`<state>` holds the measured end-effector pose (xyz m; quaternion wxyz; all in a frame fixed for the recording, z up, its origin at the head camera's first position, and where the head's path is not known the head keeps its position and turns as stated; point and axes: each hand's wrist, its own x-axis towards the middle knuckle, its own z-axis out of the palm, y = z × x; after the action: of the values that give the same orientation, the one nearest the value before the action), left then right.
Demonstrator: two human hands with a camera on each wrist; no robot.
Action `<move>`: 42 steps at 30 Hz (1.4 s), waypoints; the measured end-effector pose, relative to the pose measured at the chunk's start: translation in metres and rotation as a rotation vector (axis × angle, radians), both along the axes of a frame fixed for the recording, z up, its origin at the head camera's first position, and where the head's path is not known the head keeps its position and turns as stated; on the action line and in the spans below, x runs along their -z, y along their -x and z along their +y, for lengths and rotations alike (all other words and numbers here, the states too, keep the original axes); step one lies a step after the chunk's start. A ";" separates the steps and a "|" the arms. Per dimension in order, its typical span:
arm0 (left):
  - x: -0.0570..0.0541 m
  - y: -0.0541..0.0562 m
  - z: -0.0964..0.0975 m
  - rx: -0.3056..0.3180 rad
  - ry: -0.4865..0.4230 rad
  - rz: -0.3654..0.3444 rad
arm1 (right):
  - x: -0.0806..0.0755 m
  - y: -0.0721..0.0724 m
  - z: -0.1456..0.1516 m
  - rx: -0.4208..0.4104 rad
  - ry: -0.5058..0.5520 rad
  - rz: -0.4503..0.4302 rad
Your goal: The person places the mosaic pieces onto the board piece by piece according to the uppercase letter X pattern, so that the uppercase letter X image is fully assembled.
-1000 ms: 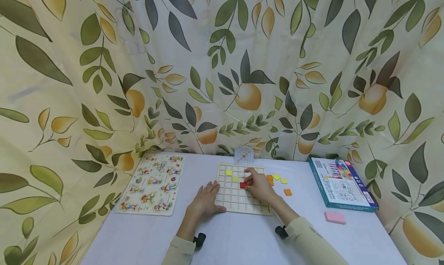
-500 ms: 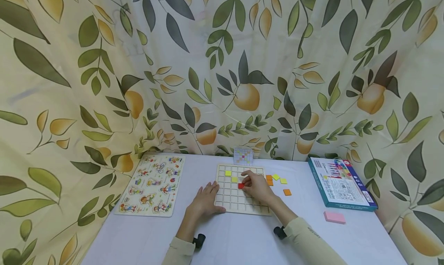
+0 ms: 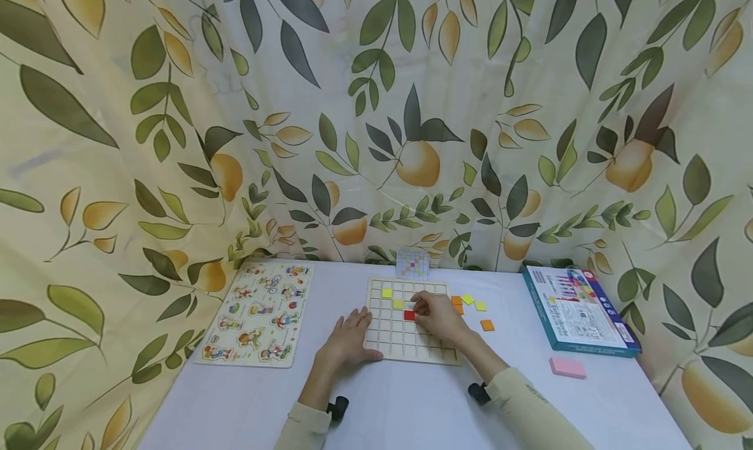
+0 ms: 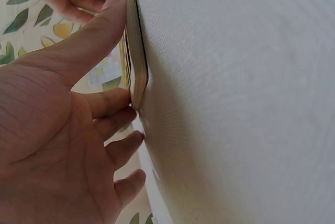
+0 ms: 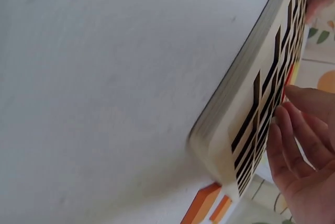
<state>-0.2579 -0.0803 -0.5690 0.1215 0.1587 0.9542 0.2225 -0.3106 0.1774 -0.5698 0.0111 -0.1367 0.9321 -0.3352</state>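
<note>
A wooden grid board (image 3: 391, 352) lies on the table. My left hand (image 3: 348, 340) rests at its near left corner, fingertips touching the left edge and thumb along the front edge, as the left wrist view shows. My right hand (image 3: 438, 318) is over the board's right half, with fingers bent and the thumb tip right at a red square tile (image 3: 409, 315). That tile lies flat in a cell near the board's middle. Two yellow tiles, one farther back (image 3: 387, 294) and one nearer (image 3: 398, 304), step diagonally toward it.
Loose orange tiles (image 3: 487, 325) and yellow tiles (image 3: 480, 306) lie right of the board. A pattern card (image 3: 413, 265) stands behind it. A picture puzzle board (image 3: 259, 316) is at left. A teal-edged box (image 3: 579, 312) and a pink block (image 3: 567, 367) are at right.
The red tile has shifted slightly left and nearer to me, now lying square in the grid. My right fingers have drawn a little to its right. My left hand has stayed put.
</note>
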 end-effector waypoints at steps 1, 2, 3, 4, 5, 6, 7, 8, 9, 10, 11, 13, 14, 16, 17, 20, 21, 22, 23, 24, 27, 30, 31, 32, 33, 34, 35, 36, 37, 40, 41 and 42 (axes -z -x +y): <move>0.000 0.000 0.000 0.002 0.000 -0.001 | 0.000 -0.001 0.002 0.002 -0.001 0.000; 0.001 -0.001 0.000 0.004 0.000 -0.001 | 0.000 -0.001 0.005 0.004 -0.006 0.006; 0.001 -0.001 0.000 0.005 0.003 -0.001 | 0.000 -0.002 0.008 0.006 -0.007 0.014; 0.002 -0.001 0.000 0.005 0.002 -0.002 | -0.001 -0.002 0.012 0.005 -0.010 0.027; 0.002 -0.001 0.000 0.005 0.005 -0.001 | -0.001 -0.002 0.016 0.007 -0.012 0.043; 0.002 -0.001 0.000 0.004 0.006 -0.001 | -0.001 -0.002 0.020 0.008 -0.016 0.059; 0.001 -0.001 0.000 0.004 0.005 -0.001 | -0.001 -0.002 0.024 0.014 -0.022 0.076; 0.001 -0.001 0.000 0.004 0.005 0.001 | -0.001 -0.001 0.029 0.021 -0.030 0.092; 0.000 -0.001 0.000 0.004 0.005 0.002 | -0.002 -0.001 0.033 0.027 -0.031 0.106; 0.000 -0.001 0.000 0.004 0.003 0.003 | -0.002 -0.001 0.038 0.038 -0.035 0.116; 0.000 -0.002 0.000 0.004 0.005 0.003 | -0.002 -0.001 0.043 0.052 -0.040 0.124; -0.001 -0.002 0.001 0.003 0.007 0.003 | -0.004 -0.001 0.053 0.087 -0.041 0.133; -0.001 -0.002 0.001 0.003 0.010 0.004 | -0.005 -0.001 0.058 0.107 -0.043 0.129; -0.001 -0.002 0.002 0.001 0.020 0.005 | -0.006 -0.002 0.069 0.153 -0.049 0.116; -0.001 -0.002 0.002 0.001 0.025 0.008 | -0.006 -0.003 0.075 0.176 -0.051 0.109; -0.002 -0.002 0.003 0.004 0.044 0.016 | -0.007 -0.003 0.093 0.244 -0.069 0.081; -0.002 -0.002 0.003 0.006 0.050 0.016 | -0.007 -0.003 0.099 0.259 -0.074 0.073; -0.002 -0.003 0.003 0.007 0.050 0.016 | -0.007 -0.002 0.105 0.272 -0.078 0.066; -0.002 -0.003 0.003 0.009 0.050 0.018 | -0.007 -0.002 0.110 0.281 -0.082 0.059; -0.003 -0.003 0.003 0.011 0.051 0.018 | -0.006 -0.001 0.115 0.288 -0.086 0.049; -0.003 -0.003 0.003 0.014 0.049 0.018 | -0.004 0.000 0.129 0.301 -0.095 0.020; -0.004 -0.004 0.002 0.014 0.049 0.024 | -0.001 0.002 0.137 0.307 -0.105 0.005; -0.005 -0.004 0.002 0.014 0.048 0.025 | 0.000 0.002 0.139 0.312 -0.108 0.000; -0.005 -0.004 0.001 0.014 0.049 0.026 | 0.001 0.003 0.141 0.319 -0.111 -0.004; -0.005 -0.004 0.001 0.014 0.050 0.027 | 0.002 0.003 0.142 0.321 -0.113 -0.010; -0.006 -0.004 0.001 0.014 0.047 0.028 | 0.003 0.004 0.143 0.323 -0.113 -0.017; -0.005 -0.005 0.001 0.014 0.047 0.027 | 0.004 0.004 0.144 0.321 -0.110 -0.027; -0.005 -0.005 0.001 0.013 0.044 0.026 | 0.005 0.004 0.144 0.327 -0.107 -0.041; -0.005 -0.005 0.001 0.013 0.041 0.026 | 0.005 0.004 0.145 0.331 -0.105 -0.054; -0.004 -0.004 0.002 0.014 0.043 0.024 | 0.006 0.004 0.145 0.329 -0.102 -0.078; -0.004 -0.004 0.002 0.013 0.044 0.023 | 0.006 0.004 0.145 0.324 -0.103 -0.080; -0.004 -0.004 0.002 0.012 0.045 0.025 | 0.006 0.004 0.145 0.325 -0.103 -0.083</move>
<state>-0.2541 -0.0782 -0.5655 0.1144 0.1646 0.9595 0.1981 -0.3148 0.3222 -0.5757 0.0023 0.0303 0.9566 -0.2897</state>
